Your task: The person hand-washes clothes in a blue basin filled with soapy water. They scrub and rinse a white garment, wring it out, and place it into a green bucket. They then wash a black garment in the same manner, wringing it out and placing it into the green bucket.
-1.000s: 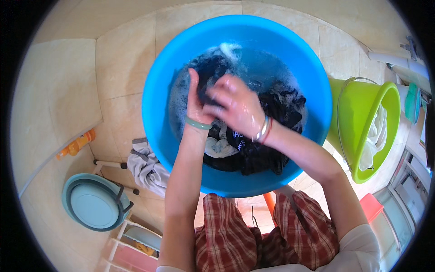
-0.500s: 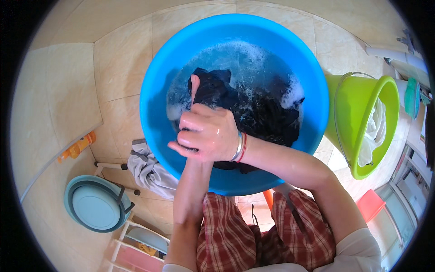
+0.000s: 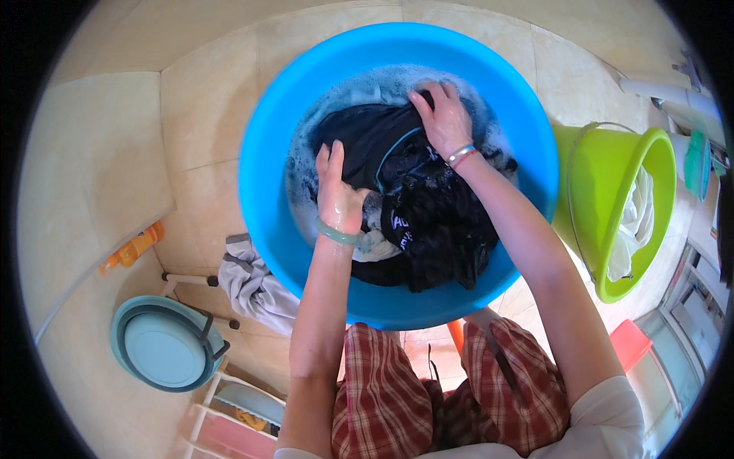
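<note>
A dark garment (image 3: 359,141) with a thin blue trim line lies spread, wet, in soapy water inside a large blue basin (image 3: 264,115). My left hand (image 3: 336,195), a green bangle at its wrist, rests against the garment's left side, fingers stretched out and thumb apart. At the far side, my right hand (image 3: 445,122) has its fingers bent over the garment's edge, closed on the cloth; its fingertips are partly hidden. More bunched black cloth (image 3: 447,229) with white lettering lies nearer me. A pale piece of cloth (image 3: 378,246) shows beside my left wrist.
A tilted lime-green bucket (image 3: 596,206) holding white cloth (image 3: 634,222) stands right of the basin. Grey cloth (image 3: 256,287) hangs on a rack at left, near a grey-blue folding basin (image 3: 164,348) and an orange bottle (image 3: 134,249). A red stool (image 3: 628,344) stands at lower right.
My hands, crossed and close together before, are now apart: the right has moved to the far right, the left is uncovered. The dark garment is spread wider, showing its blue trim.
</note>
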The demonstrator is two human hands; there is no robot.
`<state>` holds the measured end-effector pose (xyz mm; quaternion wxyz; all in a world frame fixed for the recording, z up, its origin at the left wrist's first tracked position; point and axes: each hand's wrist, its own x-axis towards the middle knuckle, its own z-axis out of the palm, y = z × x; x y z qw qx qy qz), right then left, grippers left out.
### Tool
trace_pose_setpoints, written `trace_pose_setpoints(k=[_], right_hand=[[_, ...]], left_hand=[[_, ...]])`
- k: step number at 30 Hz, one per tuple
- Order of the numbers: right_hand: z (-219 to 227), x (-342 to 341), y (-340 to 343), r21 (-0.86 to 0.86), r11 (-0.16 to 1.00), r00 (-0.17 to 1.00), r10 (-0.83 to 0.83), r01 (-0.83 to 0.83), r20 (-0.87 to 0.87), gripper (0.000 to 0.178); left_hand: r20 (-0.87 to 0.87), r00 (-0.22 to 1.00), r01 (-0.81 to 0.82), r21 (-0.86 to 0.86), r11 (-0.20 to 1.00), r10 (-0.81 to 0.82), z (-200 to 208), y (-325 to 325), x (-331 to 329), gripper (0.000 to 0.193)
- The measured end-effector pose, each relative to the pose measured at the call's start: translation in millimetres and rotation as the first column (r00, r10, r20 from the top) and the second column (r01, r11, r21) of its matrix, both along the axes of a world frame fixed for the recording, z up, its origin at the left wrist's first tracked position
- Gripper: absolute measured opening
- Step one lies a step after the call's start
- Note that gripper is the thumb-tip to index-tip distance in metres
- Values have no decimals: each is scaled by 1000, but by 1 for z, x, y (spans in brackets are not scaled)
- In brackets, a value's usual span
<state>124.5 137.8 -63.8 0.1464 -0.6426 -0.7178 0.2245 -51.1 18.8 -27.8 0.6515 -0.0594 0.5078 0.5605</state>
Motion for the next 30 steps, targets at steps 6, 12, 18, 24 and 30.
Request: trace_pose_setpoints(k=[6,12,18,24,30], right_hand=[[-5,-3,-39,-106,841,789,536,-531,300,51],[14,-43,-23,-180,963,969,165,-199,-186,15],[112,-70,-102,242,749,651,658,-616,-380,14],[143,-80,-128,378,715,666,694,-589,-274,24],[134,-89,-112,520,766,755,580,-377,-307,21]], left_hand=[[-71,997,-10,-95,995,3,-2,-7,2,79],[75,995,57,75,996,-62,-6,2,4,77],[339,940,-33,158,987,-23,29,25,-17,48],[735,622,-60,389,920,-270,5,15,-33,49],[783,585,-60,302,952,-212,38,18,-21,58]])
